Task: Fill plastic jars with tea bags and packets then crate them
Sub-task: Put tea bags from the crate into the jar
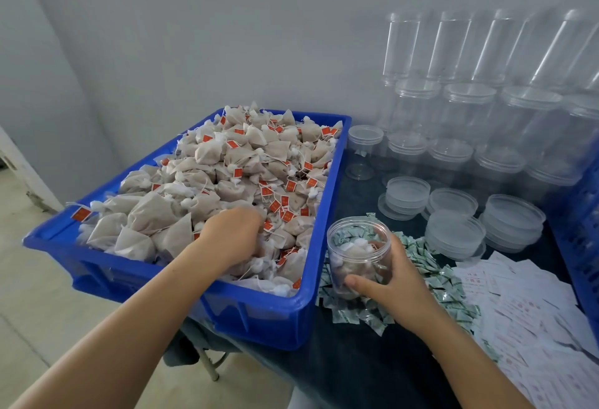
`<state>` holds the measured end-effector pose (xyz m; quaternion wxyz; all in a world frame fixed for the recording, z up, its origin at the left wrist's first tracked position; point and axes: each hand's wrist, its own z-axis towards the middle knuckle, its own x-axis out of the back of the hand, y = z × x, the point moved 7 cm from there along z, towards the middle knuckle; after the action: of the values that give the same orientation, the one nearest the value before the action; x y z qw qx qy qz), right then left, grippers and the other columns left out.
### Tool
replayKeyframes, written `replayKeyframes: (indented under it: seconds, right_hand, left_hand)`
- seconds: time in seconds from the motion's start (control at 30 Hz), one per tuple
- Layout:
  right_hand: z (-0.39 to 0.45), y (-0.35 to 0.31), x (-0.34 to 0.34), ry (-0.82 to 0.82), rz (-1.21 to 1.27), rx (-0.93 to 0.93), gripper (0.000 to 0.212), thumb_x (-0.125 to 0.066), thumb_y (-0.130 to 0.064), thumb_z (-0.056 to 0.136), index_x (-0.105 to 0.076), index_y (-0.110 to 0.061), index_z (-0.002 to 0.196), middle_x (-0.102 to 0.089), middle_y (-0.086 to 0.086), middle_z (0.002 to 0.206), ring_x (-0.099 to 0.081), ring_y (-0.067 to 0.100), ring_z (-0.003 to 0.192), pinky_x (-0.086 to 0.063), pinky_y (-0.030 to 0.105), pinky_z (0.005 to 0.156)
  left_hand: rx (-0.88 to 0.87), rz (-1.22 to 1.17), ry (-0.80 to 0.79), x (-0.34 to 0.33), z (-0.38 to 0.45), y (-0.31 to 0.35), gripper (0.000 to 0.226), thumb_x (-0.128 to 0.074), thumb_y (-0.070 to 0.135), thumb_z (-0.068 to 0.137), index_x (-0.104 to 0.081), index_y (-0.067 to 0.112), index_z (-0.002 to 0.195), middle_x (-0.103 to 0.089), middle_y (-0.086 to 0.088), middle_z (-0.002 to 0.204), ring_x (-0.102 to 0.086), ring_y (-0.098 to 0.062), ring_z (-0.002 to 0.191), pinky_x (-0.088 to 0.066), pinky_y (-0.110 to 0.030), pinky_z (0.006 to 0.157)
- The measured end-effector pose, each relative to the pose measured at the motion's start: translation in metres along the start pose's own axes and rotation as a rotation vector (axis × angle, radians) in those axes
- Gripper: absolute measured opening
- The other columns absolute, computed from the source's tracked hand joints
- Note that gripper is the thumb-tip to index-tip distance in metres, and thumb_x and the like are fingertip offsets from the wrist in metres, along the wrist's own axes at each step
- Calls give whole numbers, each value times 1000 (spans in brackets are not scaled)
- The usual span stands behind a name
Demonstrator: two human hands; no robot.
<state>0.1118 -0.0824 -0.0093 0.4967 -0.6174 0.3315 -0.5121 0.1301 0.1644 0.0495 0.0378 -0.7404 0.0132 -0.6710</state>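
A blue bin (pixel 181 282) heaped with beige tea bags (pixel 227 169) with red tags sits at the left of the table. My left hand (pixel 233 233) reaches into the near right part of the heap, its fingers curled down among the bags. A clear plastic jar (pixel 359 256) stands open just right of the bin, partly filled with tea bags. My right hand (pixel 389 282) grips the jar from the right side, thumb across its front. Green-and-white packets (pixel 431 276) lie scattered around the jar.
Rows of empty clear jars (pixel 466 110) stand stacked against the back wall. Stacks of clear lids (pixel 453 233) sit behind the packets. White paper slips (pixel 531 321) cover the right front of the dark table. A blue crate (pixel 583 233) edges the far right.
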Motion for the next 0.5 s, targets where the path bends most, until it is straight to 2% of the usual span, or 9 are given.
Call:
replayKeyframes:
  seconds: [0.13, 0.27, 0.37, 0.5]
  right_hand:
    - [0, 2, -1, 6, 4, -2, 117, -89, -62, 52, -30, -38, 150, -57, -13, 138, -57, 12, 125, -46, 47, 109]
    - [1, 1, -1, 9, 8, 1, 130, -83, -78, 39, -30, -39, 150, -58, -16, 136, -57, 9, 124, -47, 45, 108]
    - [1, 3, -1, 9, 3, 5, 127, -84, -73, 43, -28, -39, 151, -56, -14, 139, -56, 11, 126, -47, 46, 108]
    - [2, 5, 0, 11, -5, 2, 136, -80, -83, 36, -27, -38, 152, -56, -13, 139, -56, 10, 126, -47, 44, 108]
  left_hand:
    - [-7, -17, 50, 5, -1, -2, 16, -54, 20, 93, -61, 22, 107, -62, 2, 105, -60, -18, 93, -48, -28, 73]
    - [-14, -65, 90, 13, -3, -3, 10, -50, 20, 93, -59, 20, 98, -60, 3, 96, -58, -16, 86, -48, -28, 71]
    - [-27, -203, 189, 36, -6, -3, 1, -55, 20, 92, -56, 21, 92, -59, 5, 85, -57, -13, 76, -47, -24, 67]
    - [-123, -425, 335, 76, -16, 12, 11, -63, 26, 89, -55, 23, 82, -59, 10, 80, -57, -7, 74, -42, -13, 62]
